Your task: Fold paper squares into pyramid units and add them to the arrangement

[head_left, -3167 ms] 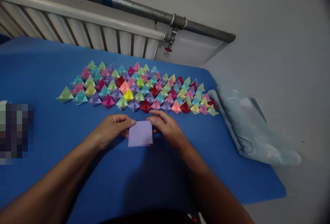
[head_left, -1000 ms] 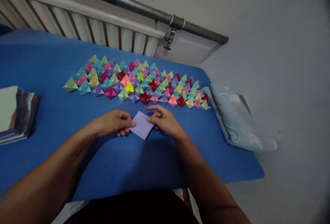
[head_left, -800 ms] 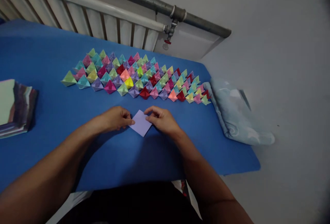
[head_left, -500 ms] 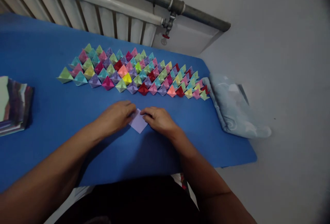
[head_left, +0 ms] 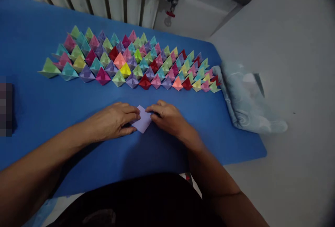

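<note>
A small light purple sheet of origami paper (head_left: 142,122), in a diamond shape, lies on the blue table in front of me. My left hand (head_left: 115,120) holds its left side down, fingers over the edge and thumb lower, near the bottom left edge. At the upper right edge, my right hand (head_left: 169,117) grips the paper between thumb and index finger. Fingertips hide parts of both side corners. Beyond my hands stand close rows of folded paper boats (head_left: 132,80) in many colours.
A folded light blue blanket (head_left: 243,101) lies at the table's right end. Behind the blue table (head_left: 86,169) are a white radiator (head_left: 115,4) and a pipe with a red-handled valve (head_left: 170,13). A blurred-out dark stack (head_left: 6,110) sits at the left edge.
My view has shifted closer and lower, so the boats appear larger. The left hand has flattened out, its thumb now apart from the fingers along the paper. The right hand still grips the right side.
</note>
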The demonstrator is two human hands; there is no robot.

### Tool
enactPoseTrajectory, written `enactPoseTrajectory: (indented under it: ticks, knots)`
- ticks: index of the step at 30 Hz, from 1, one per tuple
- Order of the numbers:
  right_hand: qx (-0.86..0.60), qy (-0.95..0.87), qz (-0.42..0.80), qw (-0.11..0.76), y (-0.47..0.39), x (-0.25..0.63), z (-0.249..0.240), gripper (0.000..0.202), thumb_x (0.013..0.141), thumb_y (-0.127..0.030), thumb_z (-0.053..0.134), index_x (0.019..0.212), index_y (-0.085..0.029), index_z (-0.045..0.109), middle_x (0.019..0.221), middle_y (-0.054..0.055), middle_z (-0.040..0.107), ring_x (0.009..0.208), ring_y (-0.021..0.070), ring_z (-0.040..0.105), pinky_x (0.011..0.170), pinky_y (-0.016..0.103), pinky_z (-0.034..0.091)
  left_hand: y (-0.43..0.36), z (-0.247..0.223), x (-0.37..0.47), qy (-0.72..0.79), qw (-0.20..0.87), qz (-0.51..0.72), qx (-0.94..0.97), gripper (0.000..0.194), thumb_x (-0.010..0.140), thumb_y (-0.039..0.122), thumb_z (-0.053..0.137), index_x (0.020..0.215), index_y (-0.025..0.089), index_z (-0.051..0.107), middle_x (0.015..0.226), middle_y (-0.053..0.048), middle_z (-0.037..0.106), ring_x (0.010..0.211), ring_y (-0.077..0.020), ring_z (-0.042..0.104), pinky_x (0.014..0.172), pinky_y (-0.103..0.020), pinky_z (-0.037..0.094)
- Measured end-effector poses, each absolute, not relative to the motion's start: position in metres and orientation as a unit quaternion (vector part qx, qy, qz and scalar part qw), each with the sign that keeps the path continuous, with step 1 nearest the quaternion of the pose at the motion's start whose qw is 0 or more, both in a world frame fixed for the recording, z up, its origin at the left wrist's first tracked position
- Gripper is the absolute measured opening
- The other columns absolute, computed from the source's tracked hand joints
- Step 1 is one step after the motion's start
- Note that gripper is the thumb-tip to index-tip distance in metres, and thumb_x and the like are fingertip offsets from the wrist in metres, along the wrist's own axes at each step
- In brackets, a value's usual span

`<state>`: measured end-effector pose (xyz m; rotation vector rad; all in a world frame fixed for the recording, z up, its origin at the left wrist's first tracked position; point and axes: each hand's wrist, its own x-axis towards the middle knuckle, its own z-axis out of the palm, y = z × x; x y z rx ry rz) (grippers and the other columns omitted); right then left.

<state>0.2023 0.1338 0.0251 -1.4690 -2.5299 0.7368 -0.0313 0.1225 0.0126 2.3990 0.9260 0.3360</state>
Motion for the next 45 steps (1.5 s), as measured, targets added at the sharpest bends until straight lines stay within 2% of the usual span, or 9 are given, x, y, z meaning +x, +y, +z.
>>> enactPoseTrajectory:
  ticks: [7,10,14,21,26,33,41,45]
  knots:
    - [-0.438,-0.872,0.214,0.044,0.131,0.202,0.031,0.033,0.09,-0.009,0.05,0.115,-0.014,0.071,0.103,0.01,0.062,0.099,0.0216,0.056,0.097,0.037,0.044,0.119,0.01,-0.034,0.362,0.255,0.118,0.889,0.03,0.091,0.041,0.055,0.11,0.024,0.072,0.123,-0.01,0.071,0.104,-0.0295,0.066,0.095,-0.043,0.043]
    - [-0.429,-0.877,0.217,0.028,0.129,0.201,0.035,0.031,0.09,-0.009,0.051,0.114,-0.013,0.07,0.105,0.011,0.062,0.099,0.0224,0.056,0.096,0.039,0.045,0.119,0.009,-0.036,0.368,0.262,0.127,0.883,0.032,0.092,0.045,0.055,0.108,0.025,0.072,0.123,-0.009,0.071,0.105,-0.0297,0.066,0.094,-0.043,0.044]
    - [-0.421,-0.876,0.235,0.016,0.128,0.204,0.04,0.032,0.089,-0.009,0.05,0.115,-0.014,0.068,0.105,0.01,0.061,0.098,0.0214,0.057,0.092,0.036,0.045,0.119,0.009,-0.037,0.361,0.249,0.131,0.889,0.033,0.094,0.046,0.052,0.109,0.025,0.072,0.123,-0.009,0.071,0.105,-0.0285,0.067,0.094,-0.042,0.046]
    - [-0.401,-0.878,0.259,0.023,0.129,0.211,0.041,0.037,0.086,-0.019,0.062,0.123,-0.015,0.064,0.106,0.008,0.06,0.099,0.0213,0.058,0.09,0.034,0.046,0.12,0.007,-0.038,0.31,0.14,0.162,0.926,0.037,0.101,0.044,0.042,0.109,0.021,0.07,0.117,-0.008,0.074,0.097,-0.0229,0.071,0.087,-0.036,0.05]
    - [-0.391,-0.879,0.272,0.037,0.13,0.211,0.041,0.037,0.087,-0.017,0.063,0.123,-0.015,0.063,0.107,0.008,0.062,0.101,0.0209,0.058,0.095,0.034,0.043,0.119,0.007,-0.037,0.29,0.081,0.186,0.935,0.029,0.102,0.035,0.045,0.108,0.02,0.069,0.115,-0.006,0.075,0.091,-0.0201,0.072,0.082,-0.034,0.052]
    - [-0.406,-0.874,0.267,0.02,0.13,0.207,0.042,0.015,0.091,-0.012,0.056,0.099,-0.016,0.068,0.1,0.006,0.061,0.093,0.0174,0.056,0.086,0.03,0.042,0.112,0.001,-0.035,0.301,0.059,0.215,0.927,0.024,0.1,0.026,0.047,0.102,0.015,0.068,0.116,-0.011,0.073,0.097,-0.0209,0.07,0.084,-0.035,0.051]
    - [-0.442,-0.854,0.272,0.025,0.134,0.204,0.041,0.013,0.094,-0.013,0.054,0.087,-0.015,0.065,0.09,0.003,0.057,0.084,0.0145,0.052,0.077,0.027,0.039,0.108,-0.001,-0.032,0.402,0.088,0.187,0.892,0.031,0.1,0.034,0.045,0.092,0.016,0.068,0.112,-0.011,0.07,0.096,-0.0247,0.066,0.087,-0.042,0.05]
    - [-0.48,-0.837,0.263,0.022,0.135,0.201,0.038,0.014,0.095,-0.017,0.054,0.084,-0.016,0.063,0.089,0.003,0.057,0.083,0.0145,0.052,0.075,0.028,0.038,0.109,-0.005,-0.035,0.434,0.112,0.187,0.874,0.034,0.1,0.037,0.044,0.084,0.017,0.065,0.105,-0.009,0.069,0.096,-0.0242,0.065,0.084,-0.041,0.049]
